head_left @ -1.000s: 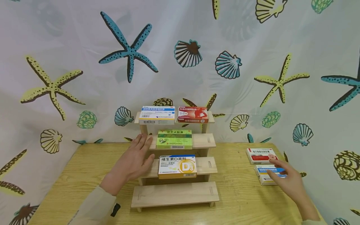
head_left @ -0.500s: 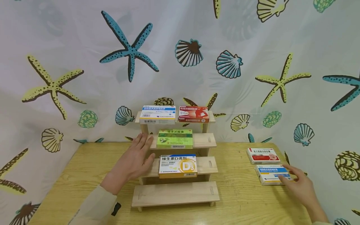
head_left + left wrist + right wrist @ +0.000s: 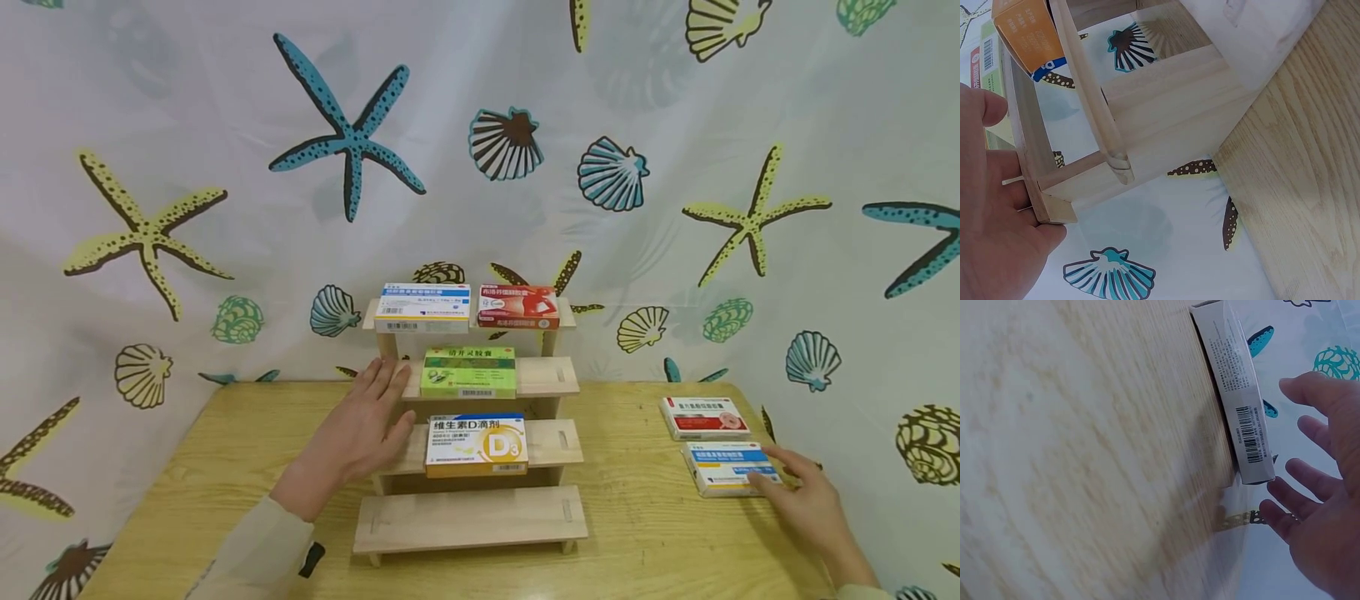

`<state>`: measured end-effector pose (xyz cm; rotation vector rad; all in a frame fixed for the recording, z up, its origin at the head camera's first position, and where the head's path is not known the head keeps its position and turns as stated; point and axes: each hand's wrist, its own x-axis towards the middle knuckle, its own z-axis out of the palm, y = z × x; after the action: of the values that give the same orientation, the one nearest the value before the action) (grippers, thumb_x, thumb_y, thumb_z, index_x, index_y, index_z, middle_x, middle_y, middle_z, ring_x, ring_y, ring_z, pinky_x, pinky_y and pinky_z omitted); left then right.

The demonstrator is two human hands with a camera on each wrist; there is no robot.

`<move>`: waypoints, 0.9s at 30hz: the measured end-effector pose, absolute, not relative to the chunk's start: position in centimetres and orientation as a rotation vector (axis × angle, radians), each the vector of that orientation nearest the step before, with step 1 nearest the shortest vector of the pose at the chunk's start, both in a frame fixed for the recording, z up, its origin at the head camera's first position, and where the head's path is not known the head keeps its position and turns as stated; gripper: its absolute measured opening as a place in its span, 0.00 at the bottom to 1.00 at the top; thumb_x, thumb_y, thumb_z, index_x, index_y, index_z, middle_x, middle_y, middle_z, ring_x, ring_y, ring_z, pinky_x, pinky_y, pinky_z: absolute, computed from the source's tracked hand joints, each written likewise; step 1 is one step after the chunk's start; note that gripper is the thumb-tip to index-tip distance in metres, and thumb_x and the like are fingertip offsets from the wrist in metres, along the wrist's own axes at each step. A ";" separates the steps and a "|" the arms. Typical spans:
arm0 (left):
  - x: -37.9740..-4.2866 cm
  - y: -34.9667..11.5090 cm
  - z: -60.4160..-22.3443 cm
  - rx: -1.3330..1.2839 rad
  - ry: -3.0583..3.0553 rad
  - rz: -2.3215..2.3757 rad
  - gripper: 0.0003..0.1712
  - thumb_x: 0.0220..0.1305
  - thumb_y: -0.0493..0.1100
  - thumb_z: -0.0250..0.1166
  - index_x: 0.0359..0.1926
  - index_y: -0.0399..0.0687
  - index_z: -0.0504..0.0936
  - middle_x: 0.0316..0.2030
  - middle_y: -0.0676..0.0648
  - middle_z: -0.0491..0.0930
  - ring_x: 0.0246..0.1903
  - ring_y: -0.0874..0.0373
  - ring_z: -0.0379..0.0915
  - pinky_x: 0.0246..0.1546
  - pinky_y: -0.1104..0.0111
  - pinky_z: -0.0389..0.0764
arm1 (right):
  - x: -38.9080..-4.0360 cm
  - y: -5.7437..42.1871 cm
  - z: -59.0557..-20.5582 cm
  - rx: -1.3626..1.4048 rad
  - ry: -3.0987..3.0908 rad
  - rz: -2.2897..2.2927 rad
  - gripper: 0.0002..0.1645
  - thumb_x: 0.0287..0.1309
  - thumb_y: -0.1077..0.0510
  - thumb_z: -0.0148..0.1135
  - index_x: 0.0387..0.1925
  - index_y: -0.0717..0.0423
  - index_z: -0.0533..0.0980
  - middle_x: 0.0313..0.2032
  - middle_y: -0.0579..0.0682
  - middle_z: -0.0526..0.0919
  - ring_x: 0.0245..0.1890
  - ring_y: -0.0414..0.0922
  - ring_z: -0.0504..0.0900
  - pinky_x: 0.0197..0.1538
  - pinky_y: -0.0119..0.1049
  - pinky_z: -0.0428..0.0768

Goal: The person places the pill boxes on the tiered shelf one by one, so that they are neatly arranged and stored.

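Observation:
My left hand (image 3: pixel 356 437) rests with extended fingers on the left end of a tiered wooden shelf (image 3: pixel 472 521), beside a green medicine box (image 3: pixel 468 372). In the left wrist view, fingers (image 3: pixel 1007 164) lie along the shelf's end. A vitamin D box (image 3: pixel 477 446) sits one tier lower. My right hand (image 3: pixel 813 504) is at the right end of a blue-and-white medicine box (image 3: pixel 723 471) on the table, thumb overlapping its front corner. In the right wrist view this hand's fingers are spread beside the barcode side of a box (image 3: pixel 1238 394).
A red-and-white medicine box (image 3: pixel 705 418) lies just behind the blue-and-white one. The top tier bears another blue-and-white box (image 3: pixel 422 308) and a red box (image 3: pixel 517 307). Behind the wooden table (image 3: pixel 637 533) hangs a patterned cloth (image 3: pixel 525 225).
My right hand has moved right, from over the blue-and-white box to its right end. The left hand stays on the shelf, and the boxes keep their places.

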<state>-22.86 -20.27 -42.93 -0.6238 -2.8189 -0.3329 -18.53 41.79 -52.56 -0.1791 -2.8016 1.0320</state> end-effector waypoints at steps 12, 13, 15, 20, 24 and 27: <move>-22.9 -20.2 -42.9 -0.636 -2.814 -0.334 0.40 0.79 0.52 0.51 0.80 0.31 0.58 0.79 0.27 0.55 0.80 0.29 0.49 0.81 0.44 0.56 | -19.5 41.9 -53.4 -0.218 -2.862 1.060 0.44 0.71 0.44 0.67 0.74 0.68 0.66 0.73 0.78 0.62 0.66 0.77 0.70 0.67 0.71 0.70; -22.9 -20.3 -42.9 -0.636 -2.815 -0.331 0.40 0.79 0.52 0.51 0.80 0.31 0.58 0.80 0.27 0.55 0.80 0.29 0.48 0.81 0.44 0.56 | -19.6 41.8 -53.4 -0.233 -2.866 1.071 0.44 0.71 0.43 0.67 0.74 0.68 0.66 0.74 0.78 0.61 0.67 0.76 0.70 0.68 0.71 0.69; -23.0 -20.3 -42.9 -0.636 -2.818 -0.331 0.40 0.79 0.52 0.51 0.80 0.31 0.57 0.80 0.27 0.55 0.81 0.29 0.48 0.81 0.44 0.56 | -19.9 41.8 -53.4 -0.253 -2.880 1.075 0.46 0.71 0.43 0.67 0.75 0.68 0.65 0.74 0.78 0.60 0.68 0.76 0.69 0.69 0.71 0.68; -23.0 -20.3 -42.9 -0.636 -2.818 -0.327 0.40 0.79 0.52 0.51 0.80 0.31 0.58 0.80 0.27 0.55 0.81 0.29 0.48 0.81 0.44 0.56 | -20.6 42.0 -53.5 -0.280 -2.922 1.082 0.48 0.71 0.41 0.66 0.77 0.67 0.62 0.75 0.78 0.58 0.69 0.75 0.67 0.71 0.72 0.66; -22.9 -20.3 -42.9 -0.637 -2.816 -0.326 0.40 0.79 0.52 0.51 0.80 0.31 0.58 0.80 0.27 0.55 0.80 0.29 0.49 0.81 0.44 0.56 | -21.1 42.1 -53.7 -0.276 -2.928 1.114 0.48 0.72 0.41 0.65 0.77 0.68 0.62 0.75 0.78 0.57 0.72 0.76 0.62 0.73 0.73 0.63; -23.0 -20.3 -43.0 -0.639 -2.814 -0.325 0.40 0.79 0.52 0.51 0.80 0.31 0.58 0.80 0.27 0.55 0.80 0.29 0.49 0.81 0.43 0.56 | -21.3 42.1 -53.9 -0.288 -2.922 1.148 0.47 0.72 0.42 0.65 0.77 0.67 0.62 0.76 0.78 0.56 0.76 0.76 0.56 0.75 0.74 0.58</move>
<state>-22.95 -20.32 -42.96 -0.6393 -2.8144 -0.3245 -21.34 42.09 -53.92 -0.2884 -2.9216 1.1482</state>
